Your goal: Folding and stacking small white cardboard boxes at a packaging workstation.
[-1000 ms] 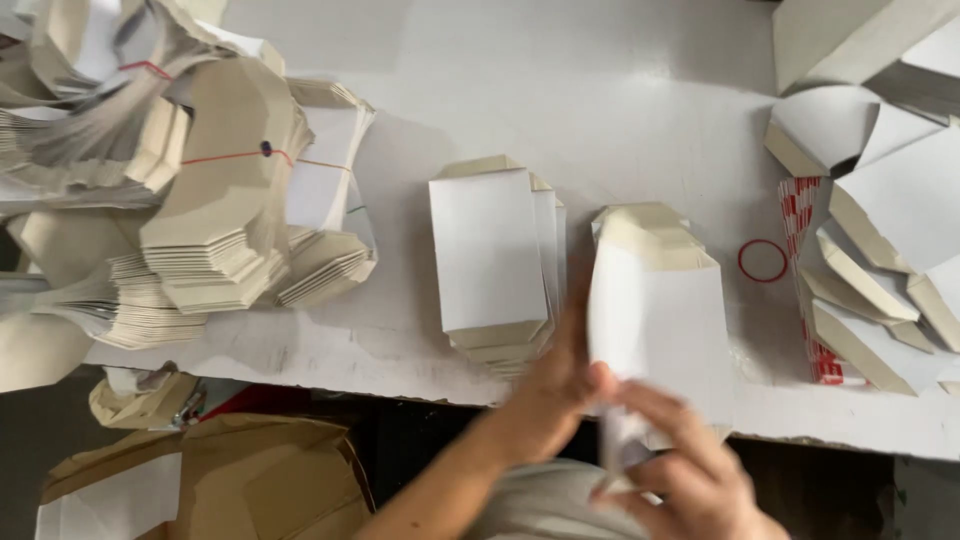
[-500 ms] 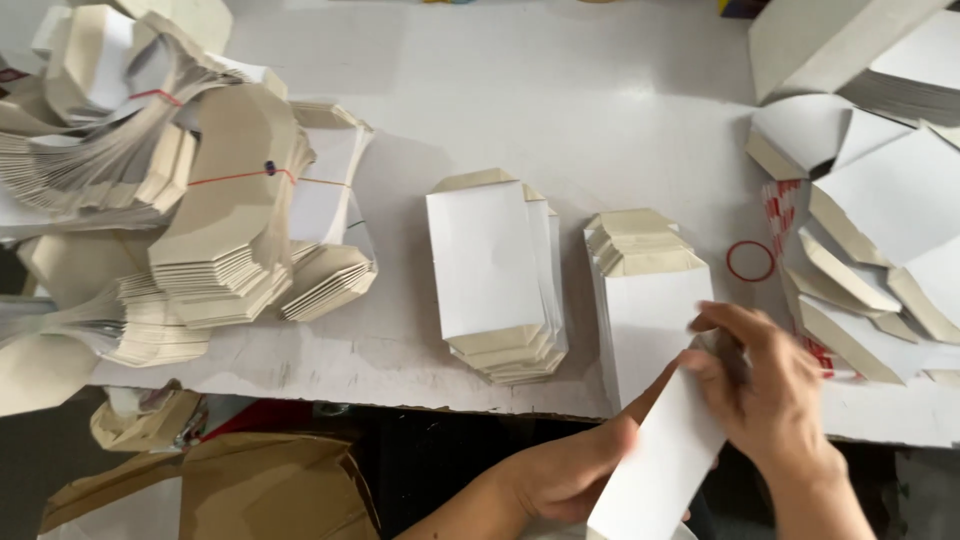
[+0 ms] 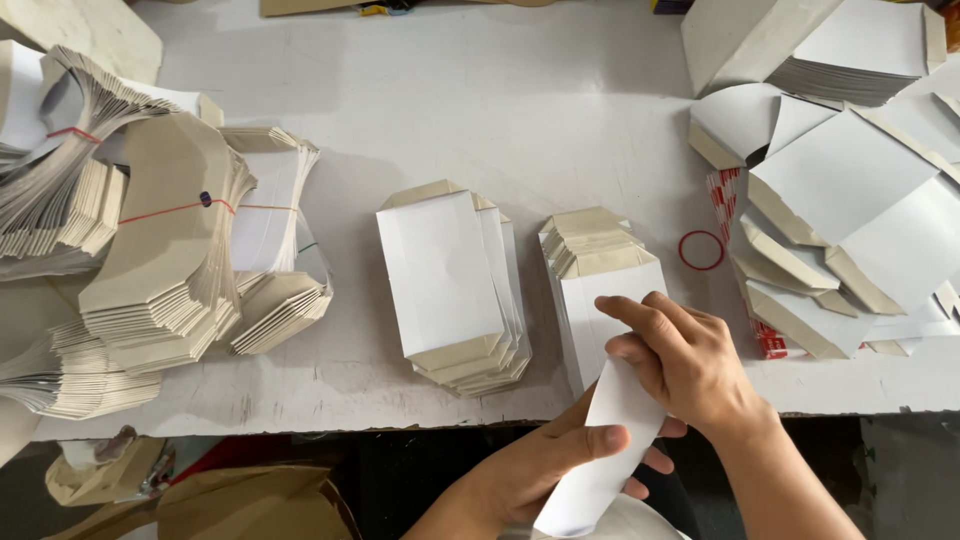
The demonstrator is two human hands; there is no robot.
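**Fingers closed on a white card blank at the table edge**

Fingers of the left hand (image 3: 540, 470) are curled narrowly around a white card blank (image 3: 600, 450), the thumb laid across its front face and the other fingertips showing behind its far edge. The blank is held tilted, its lower end hanging past the table edge toward the body. The right hand (image 3: 685, 360) is set on the upper part of the same blank, fingers bent and close together, the thumb pressed against the sheet; the blank is pinched between thumb and fingers. The fingertips of this hand are also laid on the near stack of flat blanks (image 3: 595, 270), on which the upper end of the blank rests. Just beside it to the left a second stack of blanks (image 3: 445, 280) is seen on the white table (image 3: 480, 110). A red rubber band (image 3: 701, 250) is lying near the right side of the near stack. Farther left, bundles tied with red bands (image 3: 165, 260) are piled, and loose white sheets (image 3: 850, 190) are heaped at the right.
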